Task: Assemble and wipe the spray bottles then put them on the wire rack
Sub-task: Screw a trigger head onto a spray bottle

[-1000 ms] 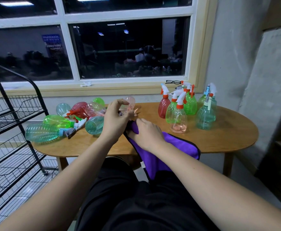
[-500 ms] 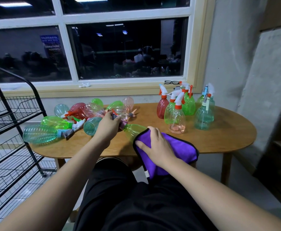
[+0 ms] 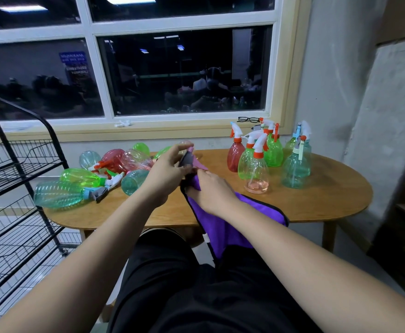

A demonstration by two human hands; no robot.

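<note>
Both hands over table (image 3: pixel 317 203): L hand (image 3: pixel 165 174) pinches grey sprayer head (image 3: pixel 187 160), R hand (image 3: pixel 211 192) grips purple cloth (image 3: pixel 223 227).

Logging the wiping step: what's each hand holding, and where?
Left hand pinches a grey spray head from above and below; right hand grips the purple cloth at its top edge.

Wire rack (image 3: pixel 16 188) stands left of table (image 3: pixel 329 200) under window (image 3: pixel 184 68).
</note>
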